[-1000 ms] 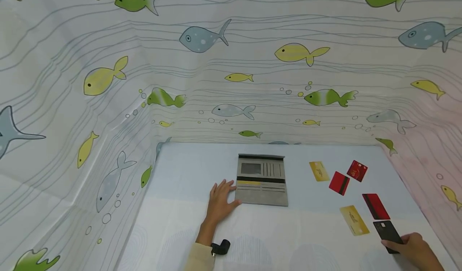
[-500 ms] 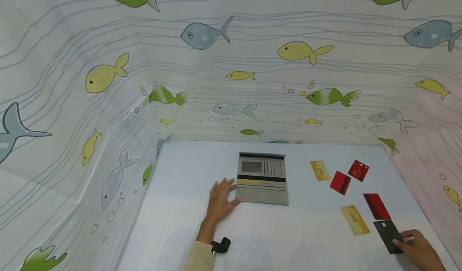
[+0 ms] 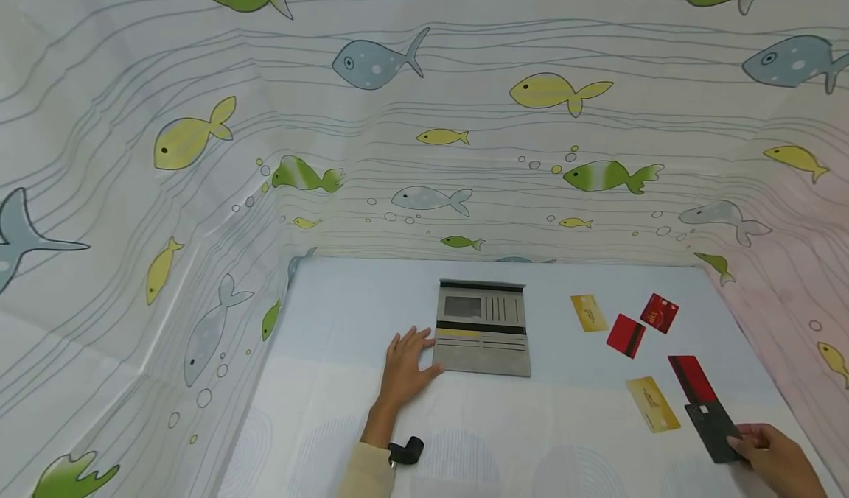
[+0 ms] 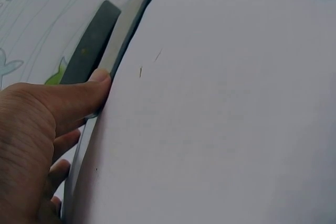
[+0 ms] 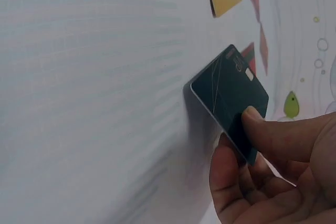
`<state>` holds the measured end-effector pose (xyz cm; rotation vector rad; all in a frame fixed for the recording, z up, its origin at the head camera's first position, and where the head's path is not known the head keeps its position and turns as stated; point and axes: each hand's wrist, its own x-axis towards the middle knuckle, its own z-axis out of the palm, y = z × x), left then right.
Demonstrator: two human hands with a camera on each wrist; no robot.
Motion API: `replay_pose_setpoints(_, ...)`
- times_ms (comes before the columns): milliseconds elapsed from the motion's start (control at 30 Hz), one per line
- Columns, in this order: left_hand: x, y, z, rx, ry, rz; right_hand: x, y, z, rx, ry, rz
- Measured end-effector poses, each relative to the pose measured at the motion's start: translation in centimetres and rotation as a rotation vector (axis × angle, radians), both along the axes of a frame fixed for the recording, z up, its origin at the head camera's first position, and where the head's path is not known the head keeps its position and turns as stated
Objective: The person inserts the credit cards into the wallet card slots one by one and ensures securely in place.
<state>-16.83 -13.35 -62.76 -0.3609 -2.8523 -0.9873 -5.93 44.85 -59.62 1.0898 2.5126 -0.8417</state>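
An unfolded grey wallet (image 3: 487, 362) with black bands and card slots lies on the table. At its left edge rests my left hand (image 3: 403, 369), fingers spread, thumb and fingertips right at the edge. In the left wrist view the thumb (image 4: 84, 98) lies against the wallet's side (image 4: 90, 45). My right hand (image 3: 772, 450) pinches a black bank card (image 3: 713, 430) by its near end, between thumb and fingers. The right wrist view shows this black card (image 5: 226, 98) tilted, its near end raised above the table and its chip toward the far end.
Around the right side lie two gold cards, one nearer (image 3: 653, 405) and one farther (image 3: 589, 313). Of the red cards, one (image 3: 691, 377) is partly overlapped by the black card; a striped one (image 3: 625, 336) and a patterned one (image 3: 659, 313) lie farther back. Fish-printed sheeting (image 3: 491, 166) encloses the table.
My right hand has lifted the black card's near end, and the card now overlaps the lower end of the red card. The left hand and wallet stay put.
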Motion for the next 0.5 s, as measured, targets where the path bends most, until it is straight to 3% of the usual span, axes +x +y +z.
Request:
replay_pose_setpoints(333, -0.1, 0.2, 0.1, -0.01, -0.017, 0.006, 0.0, 3.0, -2.8, -0.053, 0.06, -0.025)
replay_pose_setpoints(500, -0.1, 0.1, -0.1, -0.012, -0.013, 0.003, -0.6, 1.8, -1.1, -0.112, 0.137, -0.042)
